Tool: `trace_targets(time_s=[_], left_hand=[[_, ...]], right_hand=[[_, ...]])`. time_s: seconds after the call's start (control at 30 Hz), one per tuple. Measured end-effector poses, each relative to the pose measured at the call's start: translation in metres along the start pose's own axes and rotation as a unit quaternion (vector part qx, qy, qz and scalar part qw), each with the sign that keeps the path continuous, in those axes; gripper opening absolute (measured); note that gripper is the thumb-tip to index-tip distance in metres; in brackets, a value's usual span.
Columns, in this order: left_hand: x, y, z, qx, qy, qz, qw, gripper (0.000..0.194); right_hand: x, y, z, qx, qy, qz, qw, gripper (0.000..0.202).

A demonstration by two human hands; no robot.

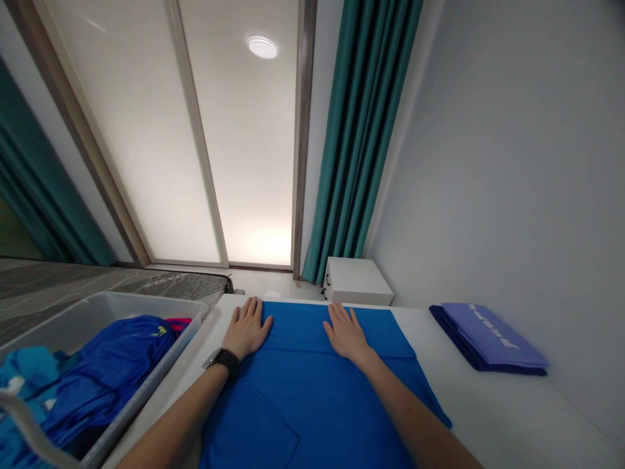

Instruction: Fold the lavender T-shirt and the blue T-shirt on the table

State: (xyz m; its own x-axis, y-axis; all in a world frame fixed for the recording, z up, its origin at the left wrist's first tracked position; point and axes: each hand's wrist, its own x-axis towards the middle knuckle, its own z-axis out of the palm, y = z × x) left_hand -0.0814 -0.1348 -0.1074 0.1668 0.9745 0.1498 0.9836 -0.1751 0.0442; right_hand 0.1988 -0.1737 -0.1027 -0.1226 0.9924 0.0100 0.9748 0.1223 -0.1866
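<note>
A blue garment [312, 397], which looks like a shirt, lies spread flat on the white table [415, 326], with a few creases across it. My left hand [247, 329] rests flat at its far left edge, fingers stretched forward; a watch with a black band is on that wrist. Palm down, my right hand [346, 331] presses on the far part of the same cloth, fingers extended and thumb apart. Neither hand grips the fabric. The garment's near end runs out of view at the bottom.
A plastic bin [110, 299] of crumpled blue clothes [112, 365] stands at the left. Folded clothes, a purple one [488, 335] over a navy one, lie on the right by the wall. Beyond the table are a white cabinet [359, 277] and a teal curtain [366, 130].
</note>
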Motion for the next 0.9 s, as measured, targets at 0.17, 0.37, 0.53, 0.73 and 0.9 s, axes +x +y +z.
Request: trace_targets(time_s=[0.17,0.37,0.53,0.73,0.9], left_hand=[[0.0,0.0,-0.001,0.006,-0.002,0.0,1.0,0.069],[0.002,-0.002,0.003,0.005,-0.002,0.005,1.0,0.068],[0.003,-0.003,0.005,0.016,-0.013,0.002,1.0,0.07],[0.004,-0.004,0.0,0.022,-0.033,-0.016,0.999,0.069],[0.006,-0.015,-0.004,0.02,-0.042,-0.007,0.999,0.066]], right_hand=[[-0.007,0.025,-0.002,0.008,-0.03,0.026,0.999,0.068],[-0.029,0.092,-0.009,-0.047,-0.031,0.08,0.995,0.068],[-0.039,0.124,-0.007,-0.067,-0.013,0.132,0.989,0.066],[-0.04,0.129,0.001,-0.081,0.014,0.136,0.987,0.065],[-0.04,0.134,0.009,-0.085,0.049,0.125,0.987,0.064]])
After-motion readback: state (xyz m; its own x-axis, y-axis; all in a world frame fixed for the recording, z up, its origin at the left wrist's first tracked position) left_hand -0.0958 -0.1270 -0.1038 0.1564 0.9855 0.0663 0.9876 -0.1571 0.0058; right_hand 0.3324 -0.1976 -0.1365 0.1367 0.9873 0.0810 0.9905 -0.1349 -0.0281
